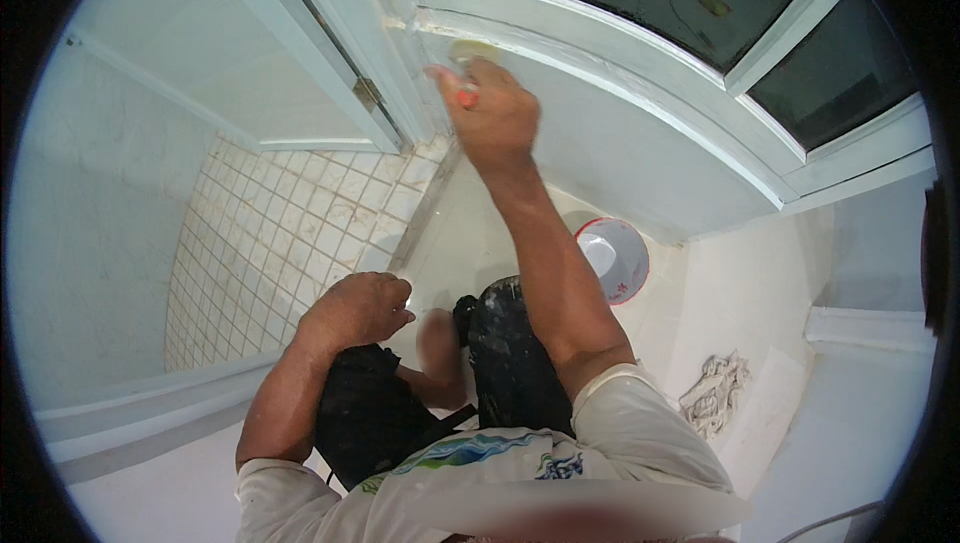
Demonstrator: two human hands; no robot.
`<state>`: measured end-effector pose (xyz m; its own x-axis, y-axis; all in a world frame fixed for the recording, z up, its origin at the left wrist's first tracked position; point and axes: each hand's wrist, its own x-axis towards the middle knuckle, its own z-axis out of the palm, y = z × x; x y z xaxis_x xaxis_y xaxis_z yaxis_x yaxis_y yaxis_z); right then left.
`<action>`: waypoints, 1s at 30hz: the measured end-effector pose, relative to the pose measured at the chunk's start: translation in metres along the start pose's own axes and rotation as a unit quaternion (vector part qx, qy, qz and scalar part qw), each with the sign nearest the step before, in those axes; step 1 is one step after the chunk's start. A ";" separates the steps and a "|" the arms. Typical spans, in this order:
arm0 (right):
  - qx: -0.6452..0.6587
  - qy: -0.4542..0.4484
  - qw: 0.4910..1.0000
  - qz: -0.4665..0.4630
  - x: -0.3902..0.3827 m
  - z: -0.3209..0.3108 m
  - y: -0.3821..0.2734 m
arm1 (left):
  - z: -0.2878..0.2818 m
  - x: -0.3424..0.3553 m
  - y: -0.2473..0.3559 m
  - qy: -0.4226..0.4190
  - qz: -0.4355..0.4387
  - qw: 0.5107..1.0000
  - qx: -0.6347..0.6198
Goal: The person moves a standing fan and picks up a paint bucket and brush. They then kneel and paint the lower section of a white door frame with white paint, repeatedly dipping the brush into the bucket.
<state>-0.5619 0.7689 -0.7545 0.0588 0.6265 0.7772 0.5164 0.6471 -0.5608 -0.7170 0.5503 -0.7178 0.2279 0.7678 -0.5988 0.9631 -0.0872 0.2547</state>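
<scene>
My right hand (492,113) is stretched out ahead, closed around a paintbrush. The brush's pale yellowish bristles (472,49) are at the white wall (590,113) just under the window ledge, near the door frame. A red bit of its handle (467,98) shows by my thumb; the hand is slightly blurred. My left hand (362,309) rests by my left knee with its fingers curled in. What those fingers hold, if anything, is hidden.
A white bucket with a red rim (628,261) stands on the floor right of my right forearm. A crumpled pale rag (715,395) lies farther right. The white-framed window (670,68) spans above the wall. At left are a white door (240,53) and a tiled floor (290,223).
</scene>
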 end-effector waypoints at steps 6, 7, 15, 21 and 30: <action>-0.027 0.040 0.999 0.011 -0.031 -0.068 0.014 | 0.009 -0.005 -0.007 0.010 0.018 0.999 0.031; -0.017 0.030 0.999 -0.002 -0.034 -0.067 0.011 | 0.009 -0.003 -0.007 0.007 0.021 0.999 0.037; 0.056 0.011 0.997 0.052 -0.047 -0.028 0.056 | 0.023 0.022 -0.021 0.006 0.015 0.999 0.031; 0.058 0.047 0.980 0.185 -0.106 -0.138 0.076 | 0.024 0.010 -0.014 0.008 0.006 0.999 0.037; 0.281 0.009 0.908 0.310 -0.085 -0.108 0.079 | 0.030 0.009 0.020 0.033 0.034 0.999 0.022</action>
<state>-0.4339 0.7201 -0.8345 0.2066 0.9419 0.2650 -0.1377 0.2962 -0.9452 -0.6913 0.5363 -0.7408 0.2842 0.7998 -0.5288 0.9515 -0.1675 0.2581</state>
